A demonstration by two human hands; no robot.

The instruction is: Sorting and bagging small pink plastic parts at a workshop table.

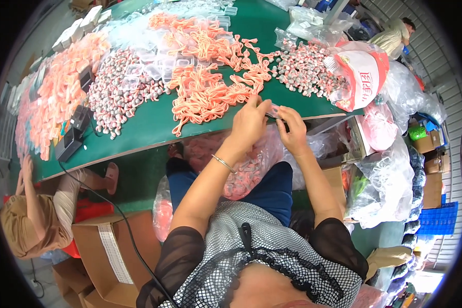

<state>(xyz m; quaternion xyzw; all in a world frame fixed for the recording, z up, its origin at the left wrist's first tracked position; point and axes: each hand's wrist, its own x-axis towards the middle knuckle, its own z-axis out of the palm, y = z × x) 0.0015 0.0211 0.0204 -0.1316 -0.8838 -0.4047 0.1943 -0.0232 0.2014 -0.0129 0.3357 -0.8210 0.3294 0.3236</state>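
Note:
At the table's near edge, my left hand (248, 123) and my right hand (293, 131) come together, fingers closed around a small clear plastic case (273, 111). The fingers cover part of it, so its contents cannot be made out. Just beyond my left hand lies a pile of looped orange cords (205, 92). To the right of the cords sits a heap of small round red-and-grey pieces (304, 69), partly spilling from a red-and-white bag (362, 74).
Another heap of round pieces (117, 84), clear plastic boxes (164, 62) and packed orange items (69, 77) cover the green table's left side. A co-worker (33, 220) sits at left beside a cardboard box (115, 256). A black cable (123, 215) passes near my left arm.

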